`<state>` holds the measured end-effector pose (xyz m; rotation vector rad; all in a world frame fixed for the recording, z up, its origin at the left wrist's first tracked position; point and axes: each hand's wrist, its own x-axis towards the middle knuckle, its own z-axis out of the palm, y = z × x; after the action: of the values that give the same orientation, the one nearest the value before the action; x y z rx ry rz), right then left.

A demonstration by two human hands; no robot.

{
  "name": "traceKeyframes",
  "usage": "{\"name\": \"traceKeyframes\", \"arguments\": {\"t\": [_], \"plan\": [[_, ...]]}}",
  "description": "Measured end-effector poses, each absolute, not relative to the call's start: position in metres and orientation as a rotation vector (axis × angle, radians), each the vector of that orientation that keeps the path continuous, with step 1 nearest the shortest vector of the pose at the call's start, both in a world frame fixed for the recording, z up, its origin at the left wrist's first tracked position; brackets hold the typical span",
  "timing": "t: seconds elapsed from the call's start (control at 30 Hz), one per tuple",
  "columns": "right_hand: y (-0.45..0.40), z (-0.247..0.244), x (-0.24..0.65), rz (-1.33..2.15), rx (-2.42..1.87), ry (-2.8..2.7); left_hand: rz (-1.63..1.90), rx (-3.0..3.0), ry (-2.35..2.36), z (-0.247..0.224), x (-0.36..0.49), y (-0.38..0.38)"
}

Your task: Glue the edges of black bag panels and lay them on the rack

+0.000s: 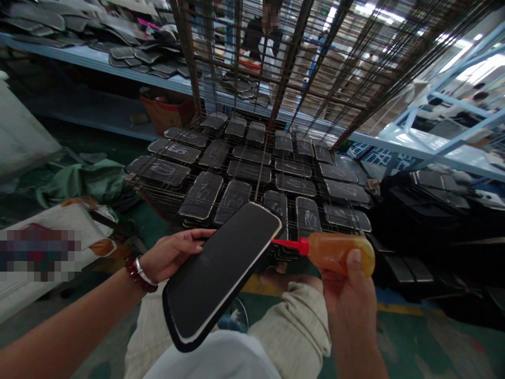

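Note:
My left hand [177, 255] grips the left edge of a black rounded rectangular panel [221, 279], thumb on top and some fingers hidden beneath. The panel tilts over my lap, and a pale line of glue runs along parts of its rim. In my right hand [349, 289] is a squeeze bottle [339, 251] of amber liquid, lying sideways. Its long red nozzle [288, 243] points left, with the tip at the panel's right edge near the far corner.
Ahead stands a wire rack [256, 173] carrying rows of similar black panels. More dark pieces lie on a blue bench [98, 66] at the back left, above a cardboard box [168, 113]. Black bags or cases [426, 226] are piled at right. A person [262, 39] is beyond the wire grids.

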<state>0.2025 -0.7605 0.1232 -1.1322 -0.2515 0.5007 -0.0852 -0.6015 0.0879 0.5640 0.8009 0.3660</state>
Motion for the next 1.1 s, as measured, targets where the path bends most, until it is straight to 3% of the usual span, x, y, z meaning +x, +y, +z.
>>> {"name": "traceKeyframes", "arguments": {"t": [1.1], "plan": [[-0.767, 0.109, 0.179, 0.518, -1.208, -0.227, 0.42, 0.502, 0.856, 0.085, -0.078, -0.603]]}}
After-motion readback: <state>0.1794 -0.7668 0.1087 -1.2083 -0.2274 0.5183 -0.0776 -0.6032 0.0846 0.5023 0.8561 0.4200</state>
